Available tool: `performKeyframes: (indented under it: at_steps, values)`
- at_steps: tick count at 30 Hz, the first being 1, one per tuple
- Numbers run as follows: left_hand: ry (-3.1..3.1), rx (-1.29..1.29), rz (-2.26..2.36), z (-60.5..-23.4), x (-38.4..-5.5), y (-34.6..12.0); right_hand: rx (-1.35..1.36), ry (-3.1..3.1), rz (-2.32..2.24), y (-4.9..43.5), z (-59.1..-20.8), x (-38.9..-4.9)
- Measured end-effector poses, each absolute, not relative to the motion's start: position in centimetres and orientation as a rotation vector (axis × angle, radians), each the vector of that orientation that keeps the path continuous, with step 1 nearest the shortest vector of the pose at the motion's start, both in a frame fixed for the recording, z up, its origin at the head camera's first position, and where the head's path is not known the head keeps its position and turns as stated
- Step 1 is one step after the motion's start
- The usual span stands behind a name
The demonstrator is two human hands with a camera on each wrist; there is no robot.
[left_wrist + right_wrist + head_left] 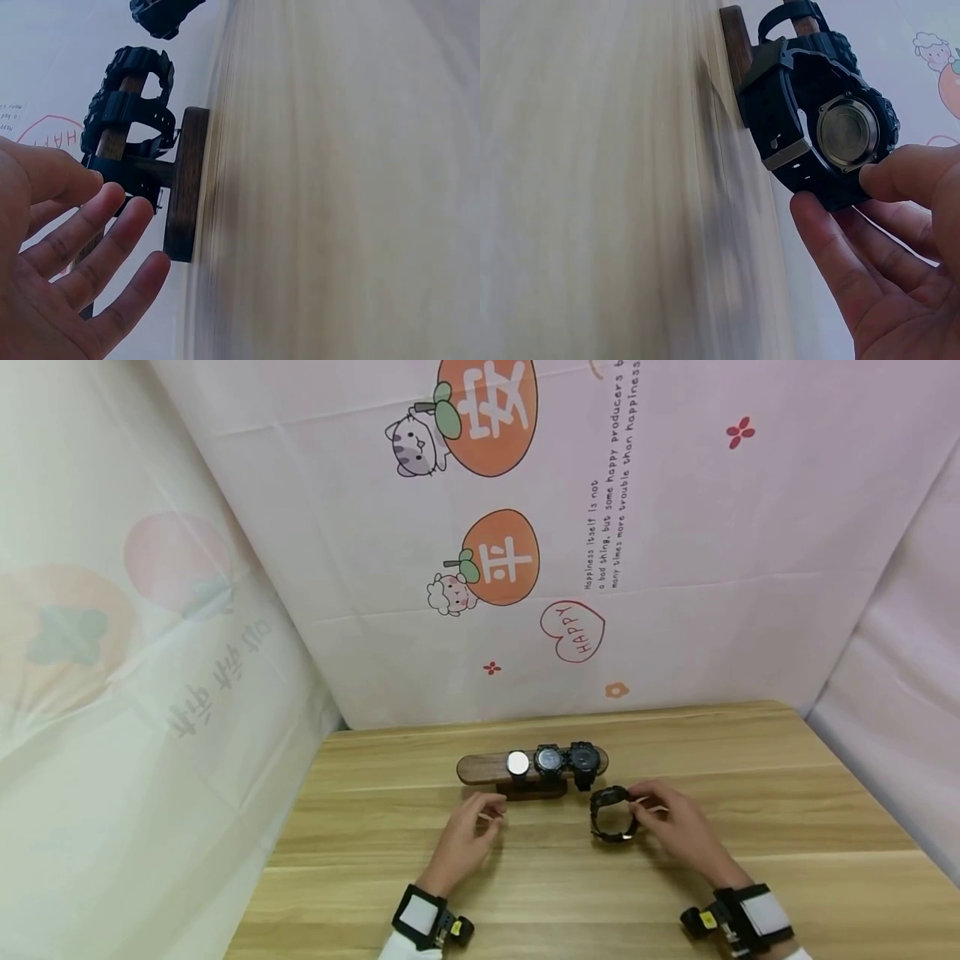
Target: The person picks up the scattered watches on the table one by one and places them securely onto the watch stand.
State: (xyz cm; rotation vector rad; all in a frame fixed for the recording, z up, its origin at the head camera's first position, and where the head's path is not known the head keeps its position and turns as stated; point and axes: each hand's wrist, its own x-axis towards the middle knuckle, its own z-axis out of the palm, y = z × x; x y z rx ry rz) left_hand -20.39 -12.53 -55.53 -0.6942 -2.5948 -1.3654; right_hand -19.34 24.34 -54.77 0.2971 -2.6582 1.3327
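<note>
My right hand (678,827) pinches a black wristwatch (613,842) at one side between thumb and fingers. In the right wrist view the strap of this watch (780,124) is buckled into a loop, and its round metal case back faces the camera. A dark wooden watch stand (480,768) is just beyond the hands. Its bar carries a watch with a pale round face (517,763) and two black watches, one in the middle (549,760) and one near the right end (584,758). My left hand (461,842) holds nothing, its fingers loosely bent in front of the stand's left part.
The wooden table (540,893) extends around the stand and both hands. Behind it hangs a white printed cloth (675,635), with another cloth (187,777) along the left side. A strapped-on camera (462,931) sits at the left wrist, another camera (697,923) at the right.
</note>
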Motion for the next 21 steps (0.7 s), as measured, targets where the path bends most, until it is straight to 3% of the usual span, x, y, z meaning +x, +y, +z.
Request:
performKeyframes:
  at_steps: [21]
  values:
    - [-2.577,-0.713,-1.396,-54.7,-20.8,-9.3,0.389,-2.610,1.427,21.3,-53.9,-19.3]
